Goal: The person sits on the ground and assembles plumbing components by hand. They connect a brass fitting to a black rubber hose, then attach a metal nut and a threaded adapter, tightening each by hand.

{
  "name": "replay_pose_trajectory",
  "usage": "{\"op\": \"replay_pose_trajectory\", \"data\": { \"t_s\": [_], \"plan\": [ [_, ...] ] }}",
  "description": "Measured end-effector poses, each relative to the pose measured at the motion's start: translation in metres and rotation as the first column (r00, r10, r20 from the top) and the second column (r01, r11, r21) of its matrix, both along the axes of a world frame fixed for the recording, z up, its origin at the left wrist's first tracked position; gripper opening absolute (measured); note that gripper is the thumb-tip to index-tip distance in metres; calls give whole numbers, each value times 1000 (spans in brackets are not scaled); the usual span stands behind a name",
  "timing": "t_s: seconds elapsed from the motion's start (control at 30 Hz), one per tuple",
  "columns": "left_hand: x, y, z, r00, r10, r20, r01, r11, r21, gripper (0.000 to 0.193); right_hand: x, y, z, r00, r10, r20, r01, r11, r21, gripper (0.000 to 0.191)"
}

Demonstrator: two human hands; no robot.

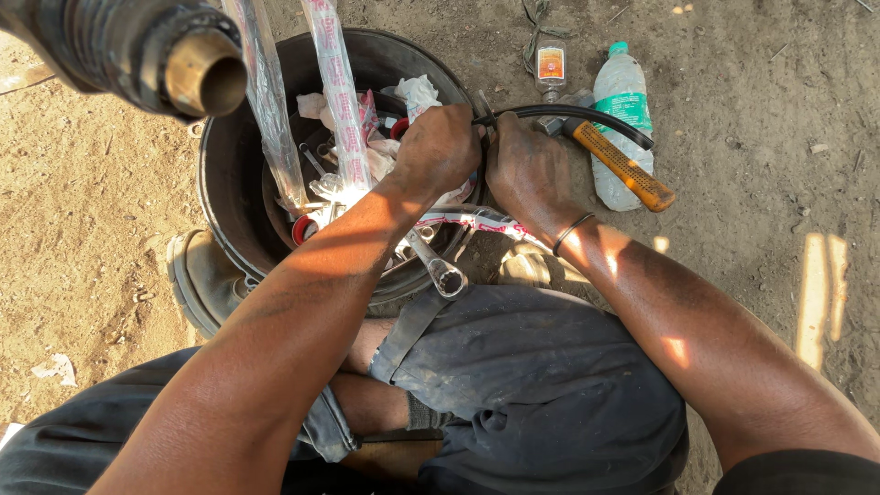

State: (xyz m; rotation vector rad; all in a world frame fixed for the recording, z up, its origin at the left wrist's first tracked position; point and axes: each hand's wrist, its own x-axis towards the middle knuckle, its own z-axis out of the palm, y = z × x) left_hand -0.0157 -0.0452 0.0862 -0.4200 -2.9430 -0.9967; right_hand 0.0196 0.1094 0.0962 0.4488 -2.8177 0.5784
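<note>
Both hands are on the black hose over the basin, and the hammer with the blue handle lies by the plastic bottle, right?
Not quite: the hammer has an orange handle, not blue, as the head view shows. The rest holds: left hand and right hand grip the black hose over the basin, beside the plastic bottle.

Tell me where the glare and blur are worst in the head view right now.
Head view: hard sunlight blows out the plastic wrapping in the black tub; the metal pipe end at top left is close and soft; both hands, left hand and right hand, lie in shadow on the black hose; sun patches streak the right forearm.
</note>
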Motion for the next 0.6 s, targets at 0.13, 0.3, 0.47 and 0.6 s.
{"op": "replay_pose_trajectory", "data": {
  "t_s": [0.13, 0.3, 0.47, 0.6],
  "plan": [
    [-21, 2, 46, 996, 36, 76, -34, 999, -21, 28, -22, 1, 34, 1000, 4, -30, -4, 1000, 15, 19],
    [-32, 6, 71, 995, 53, 84, -53, 999, -9, 30, -40, 4, 52, 1000, 1, -16, 0, 1000, 11, 18],
    [-33, -2, 24, 1000, 1, -15, -1, 1000, -31, 28, -40, -2, 13, 1000, 0, -13, 0, 1000, 29, 18],
    [-20, -4, -19, 1000, 5, -31, -5, 1000, -2, 27, -26, -7, -22, 1000, -9, 8, 9, 1000, 7, 16]
  ]
}}
